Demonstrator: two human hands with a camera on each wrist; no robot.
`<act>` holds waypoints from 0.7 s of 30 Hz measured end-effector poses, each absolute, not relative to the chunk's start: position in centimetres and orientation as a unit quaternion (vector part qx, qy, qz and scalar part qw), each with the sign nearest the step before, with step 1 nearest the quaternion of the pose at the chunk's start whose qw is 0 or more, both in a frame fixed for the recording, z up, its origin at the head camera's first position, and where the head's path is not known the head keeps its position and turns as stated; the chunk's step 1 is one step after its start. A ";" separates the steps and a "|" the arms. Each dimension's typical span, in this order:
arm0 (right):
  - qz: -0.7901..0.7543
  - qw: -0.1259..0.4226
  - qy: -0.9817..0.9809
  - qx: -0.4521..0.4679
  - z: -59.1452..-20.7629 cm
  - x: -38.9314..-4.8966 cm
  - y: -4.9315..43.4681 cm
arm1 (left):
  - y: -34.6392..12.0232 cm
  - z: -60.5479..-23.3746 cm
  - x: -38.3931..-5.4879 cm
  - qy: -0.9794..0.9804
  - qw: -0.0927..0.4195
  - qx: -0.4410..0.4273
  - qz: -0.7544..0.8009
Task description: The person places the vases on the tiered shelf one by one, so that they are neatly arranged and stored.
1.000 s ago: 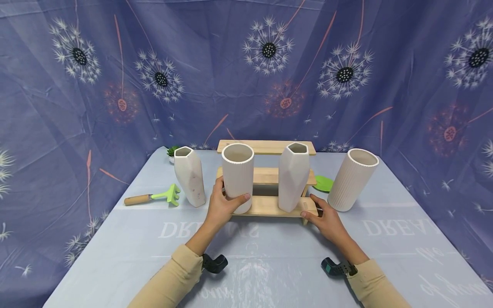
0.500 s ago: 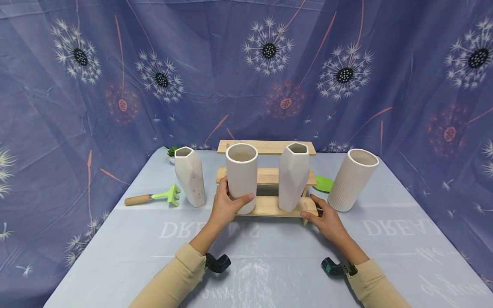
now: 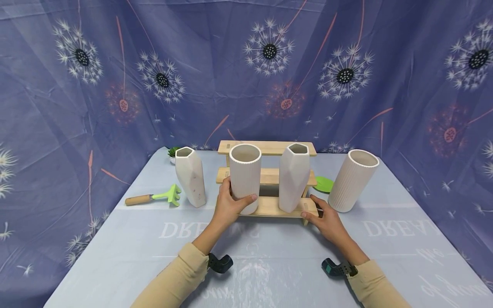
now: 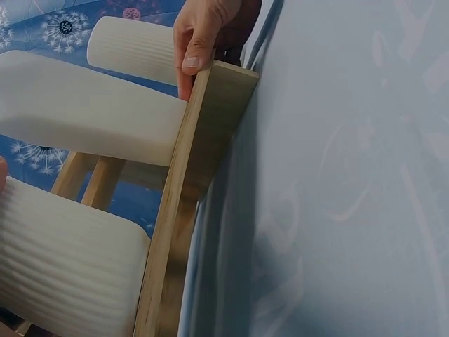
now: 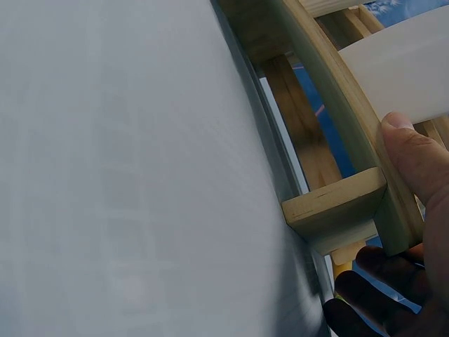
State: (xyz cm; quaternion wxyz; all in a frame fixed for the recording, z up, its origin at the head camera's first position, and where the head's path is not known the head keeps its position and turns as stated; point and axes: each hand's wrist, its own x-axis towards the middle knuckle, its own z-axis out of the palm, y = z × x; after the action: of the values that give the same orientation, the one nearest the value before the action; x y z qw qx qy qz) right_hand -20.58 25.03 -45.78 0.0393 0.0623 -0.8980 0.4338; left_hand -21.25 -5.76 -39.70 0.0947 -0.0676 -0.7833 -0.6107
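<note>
A white ribbed cylindrical vase (image 3: 245,179) stands upright on the lowest board of a three-tier wooden shelf (image 3: 268,206). Around its lower left side my left hand (image 3: 228,206) curls, thumb across the front; its other fingers are partly hidden behind the vase. On the same board, to the right, is a white faceted vase (image 3: 294,177). My right hand (image 3: 327,217) grips the right end of that board, thumb (image 5: 401,133) on top and fingers (image 5: 382,281) below, as the right wrist view shows. In the left wrist view, the ribbed vase's base sits right at the board's surface.
Left of the shelf stand another faceted vase (image 3: 190,177) and a small potted plant (image 3: 173,154), with a green hand rake (image 3: 154,197) lying nearby. At the right are a second ribbed vase (image 3: 352,180) and a flat green object (image 3: 323,184). A patterned curtain (image 3: 215,64) hangs behind.
My left hand has shifted the ribbed vase to the right along the lowest board, nearer the faceted vase. The right hand keeps its grip on the board's end.
</note>
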 end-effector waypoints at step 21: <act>0.426 0.044 -0.901 0.060 -45.7 -20.5 24.9 | -5.8 -39.5 -21.0 -0.784 0.072 -0.084 -0.611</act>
State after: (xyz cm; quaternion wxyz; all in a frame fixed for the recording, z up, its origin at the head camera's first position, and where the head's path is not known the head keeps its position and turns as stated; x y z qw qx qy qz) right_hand -20.53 24.94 -45.73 0.0436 0.0600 -0.9015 0.4264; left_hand -21.05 -5.83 -39.53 0.0720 -0.0841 -0.7841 -0.6106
